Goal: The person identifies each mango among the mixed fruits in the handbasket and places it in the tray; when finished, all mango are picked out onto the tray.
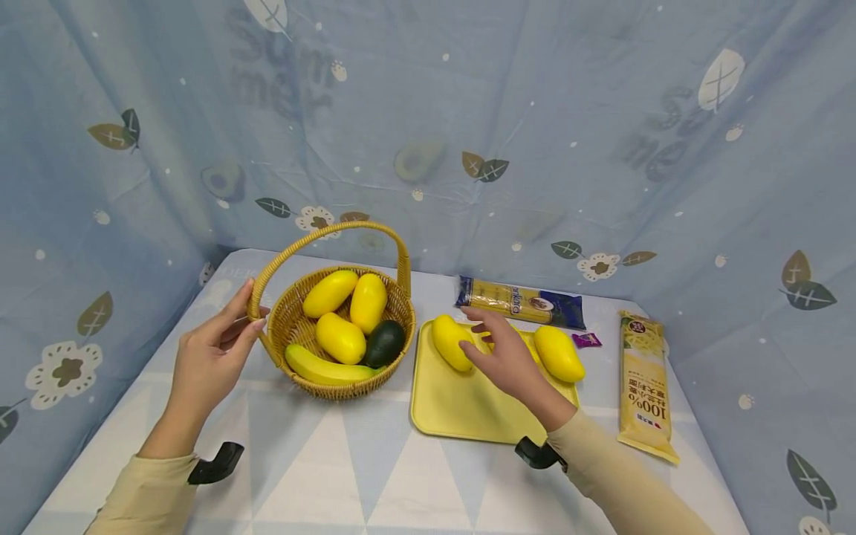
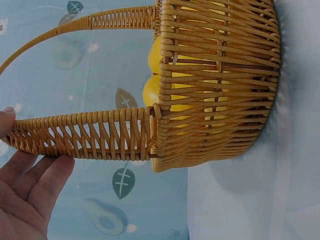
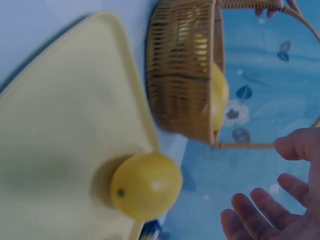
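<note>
My left hand [image 1: 212, 349] grips the left side of the handle of a wicker basket [image 2: 215, 90], thumb on one face and fingers on the other. Three yellow mangoes [image 1: 341, 338], a dark green avocado [image 1: 384, 343] and a banana [image 1: 331, 368] lie in the basket. Over the yellow tray [image 1: 461, 412] hovers my right hand [image 1: 508, 357], fingers spread and holding nothing. Close to its fingertips, a mango [image 1: 451, 343] rests at the tray's left back; the right wrist view shows a gap between them. Another mango [image 1: 558, 354] sits at the tray's right back. My right hand hides part of the tray.
Behind the tray lies a blue-ended pasta packet [image 1: 521, 301]. A small purple packet [image 1: 586, 339] is right of the tray, and a long yellow noodle packet [image 1: 645, 386] lies farther right. A patterned blue curtain [image 1: 428, 148] rises behind the table.
</note>
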{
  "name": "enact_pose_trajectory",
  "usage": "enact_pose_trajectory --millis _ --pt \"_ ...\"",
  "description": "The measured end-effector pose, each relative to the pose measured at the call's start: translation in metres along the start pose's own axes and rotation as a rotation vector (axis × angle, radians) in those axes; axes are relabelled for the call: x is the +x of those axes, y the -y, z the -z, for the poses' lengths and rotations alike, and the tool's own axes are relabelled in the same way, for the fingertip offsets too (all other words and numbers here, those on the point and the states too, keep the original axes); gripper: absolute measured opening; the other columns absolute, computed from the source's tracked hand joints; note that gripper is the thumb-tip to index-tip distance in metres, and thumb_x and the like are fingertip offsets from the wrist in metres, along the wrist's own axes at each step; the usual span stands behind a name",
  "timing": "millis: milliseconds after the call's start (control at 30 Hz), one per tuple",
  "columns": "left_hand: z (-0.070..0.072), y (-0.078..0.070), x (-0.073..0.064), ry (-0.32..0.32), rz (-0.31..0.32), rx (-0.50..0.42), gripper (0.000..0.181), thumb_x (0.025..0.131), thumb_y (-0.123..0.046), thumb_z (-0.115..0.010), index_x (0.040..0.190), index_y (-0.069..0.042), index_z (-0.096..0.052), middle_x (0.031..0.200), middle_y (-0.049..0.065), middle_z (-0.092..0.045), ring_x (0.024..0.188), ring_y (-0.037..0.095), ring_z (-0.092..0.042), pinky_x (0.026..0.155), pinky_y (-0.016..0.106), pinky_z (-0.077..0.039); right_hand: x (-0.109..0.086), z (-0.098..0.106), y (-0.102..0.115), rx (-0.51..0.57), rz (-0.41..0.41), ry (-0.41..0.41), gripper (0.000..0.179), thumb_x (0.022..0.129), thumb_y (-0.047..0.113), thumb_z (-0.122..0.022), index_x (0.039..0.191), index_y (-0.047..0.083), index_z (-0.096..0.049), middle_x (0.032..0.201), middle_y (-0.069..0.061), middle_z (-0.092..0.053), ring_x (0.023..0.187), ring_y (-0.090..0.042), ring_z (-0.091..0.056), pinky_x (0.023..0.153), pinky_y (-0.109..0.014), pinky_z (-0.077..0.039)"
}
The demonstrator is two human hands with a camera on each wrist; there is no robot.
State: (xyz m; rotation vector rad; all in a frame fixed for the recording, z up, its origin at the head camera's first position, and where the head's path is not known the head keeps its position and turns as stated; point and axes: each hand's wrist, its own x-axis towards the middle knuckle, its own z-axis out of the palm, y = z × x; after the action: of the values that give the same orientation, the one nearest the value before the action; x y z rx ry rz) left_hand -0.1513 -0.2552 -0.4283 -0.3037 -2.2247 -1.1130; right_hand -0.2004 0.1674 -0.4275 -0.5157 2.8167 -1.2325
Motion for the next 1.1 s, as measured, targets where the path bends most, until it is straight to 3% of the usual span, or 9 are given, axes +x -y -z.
enact_pose_trajectory --millis 167,400,533,700,900,1100 --pt "0.001 0.0 -0.001 -0.001 0.005 0.0 0.076 0.085 0.015 -0.073 0.15 -0.017 -0.052 0.12 0.022 -0.07 0.103 -0.019 -0.057 0.081 0.005 -0.047 0.017 -0.019 0.024 0.018 0.036 0.081 0.059 0.097 0.026 -0.071 0.151 0.021 -0.049 0.141 -0.007 -0.055 0.123 -0.028 -0.058 0.102 -0.048 -0.052" --pt "0.001 -0.001 -0.002 -0.001 0.012 0.008 0.079 0.085 0.014 -0.073 0.151 -0.023 -0.05 0.121 0.023 -0.07 0.103 -0.02 -0.056 0.081 0.005 -0.047 0.044 -0.048 0.045 0.037 0.088 0.187 0.06 0.099 0.027 -0.069 0.153 0.016 -0.047 0.142 -0.014 -0.053 0.123 -0.034 -0.057 0.103 -0.049 -0.052" --pt "0.001 0.001 -0.002 -0.003 0.008 0.009 0.078 0.084 0.014 -0.074 0.151 -0.019 -0.051 0.121 0.023 -0.07 0.103 -0.02 -0.055 0.081 0.004 -0.047 0.057 -0.06 0.057 0.004 0.088 0.222 0.059 0.1 0.032 -0.068 0.153 0.018 -0.047 0.142 -0.01 -0.054 0.122 -0.032 -0.057 0.098 -0.044 -0.053" --pt "0.002 0.002 -0.003 -0.01 0.015 0.007 0.078 0.084 0.013 -0.075 0.15 -0.021 -0.051 0.118 0.023 -0.071 0.102 -0.021 -0.055 0.081 0.003 -0.046 0.075 -0.079 0.074 -0.008 0.075 0.279 0.059 0.099 0.034 -0.068 0.152 0.016 -0.048 0.145 -0.011 -0.054 0.127 -0.03 -0.055 0.1 -0.043 -0.052" --pt "0.002 0.001 -0.002 -0.008 -0.001 0.007 0.08 0.084 0.015 -0.074 0.151 -0.021 -0.051 0.119 0.021 -0.071 0.104 -0.019 -0.057 0.081 0.004 -0.047 0.09 -0.108 0.084 -0.146 0.037 0.328 0.061 0.098 0.041 -0.068 0.152 0.022 -0.048 0.145 -0.005 -0.053 0.127 -0.02 -0.055 0.099 -0.036 -0.053" --pt "0.0 0.001 -0.001 -0.01 -0.008 0.011 0.081 0.084 0.015 -0.074 0.151 -0.024 -0.05 0.115 0.021 -0.073 0.103 -0.02 -0.056 0.082 0.004 -0.047 0.1 -0.128 0.097 -0.274 0.045 0.395 0.065 0.096 0.041 -0.071 0.154 0.023 -0.047 0.149 -0.005 -0.052 0.134 -0.021 -0.05 0.106 -0.035 -0.048"
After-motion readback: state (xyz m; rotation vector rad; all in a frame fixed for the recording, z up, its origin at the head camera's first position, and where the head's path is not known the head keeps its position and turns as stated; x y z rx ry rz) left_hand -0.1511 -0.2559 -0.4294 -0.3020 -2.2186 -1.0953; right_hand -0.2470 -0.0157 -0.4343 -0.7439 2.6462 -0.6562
